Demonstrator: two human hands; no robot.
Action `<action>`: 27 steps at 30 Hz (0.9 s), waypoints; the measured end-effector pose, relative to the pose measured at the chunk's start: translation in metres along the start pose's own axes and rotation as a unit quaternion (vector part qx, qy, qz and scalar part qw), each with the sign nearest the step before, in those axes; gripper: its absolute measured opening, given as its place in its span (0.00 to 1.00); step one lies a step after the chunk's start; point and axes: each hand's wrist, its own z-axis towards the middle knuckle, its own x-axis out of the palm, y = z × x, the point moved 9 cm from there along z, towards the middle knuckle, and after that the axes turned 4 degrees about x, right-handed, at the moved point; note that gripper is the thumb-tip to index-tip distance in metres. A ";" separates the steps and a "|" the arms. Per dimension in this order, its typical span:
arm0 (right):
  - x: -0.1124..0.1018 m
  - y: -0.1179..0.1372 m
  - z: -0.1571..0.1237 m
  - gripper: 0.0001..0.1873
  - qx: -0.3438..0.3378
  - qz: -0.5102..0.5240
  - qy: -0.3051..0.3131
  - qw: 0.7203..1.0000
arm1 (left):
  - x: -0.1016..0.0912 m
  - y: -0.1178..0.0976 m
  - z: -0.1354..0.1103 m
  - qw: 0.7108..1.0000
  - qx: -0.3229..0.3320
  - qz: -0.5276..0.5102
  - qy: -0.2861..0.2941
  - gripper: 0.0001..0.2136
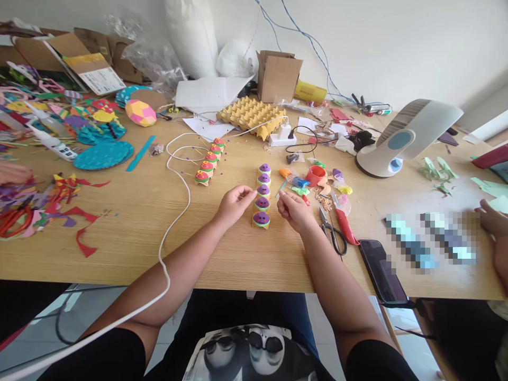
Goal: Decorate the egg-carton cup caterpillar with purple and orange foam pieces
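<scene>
Left hand (pixel 234 205) and right hand (pixel 292 211) flank the purple cup row (pixel 262 203), fingertips pinched; anything held is too small to tell. Scissors (pixel 332 233) lie beside the right hand.

Black short-sleeved T-shirt (pixel 119 352) with a grey-white print (pixel 246 352) at 6 o'clock; dark blue trousers (pixel 280 312); bare forearms.

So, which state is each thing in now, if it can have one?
Left hand, fingertips at the purple row, hold unclear.
Right hand, fingers pinched, beside the row.
Purple row, upright, in line.
Scissors, shut, lying flat.
Phone, screen dark.
Box, open, flaps up.
Fan, tilted back; running or not, cannot tell.
</scene>
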 end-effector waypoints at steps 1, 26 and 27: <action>0.001 0.000 -0.001 0.26 -0.001 0.002 0.003 1.000 | 0.000 0.000 0.000 1.000 -0.001 0.002 0.001 0.15; -0.001 0.000 0.000 0.20 0.000 -0.012 -0.003 1.000 | 0.002 0.007 0.000 1.000 -0.016 0.000 0.017 0.15; -0.001 0.000 0.000 0.20 0.001 -0.010 -0.002 1.000 | 0.002 0.007 0.000 1.000 -0.017 0.003 0.018 0.14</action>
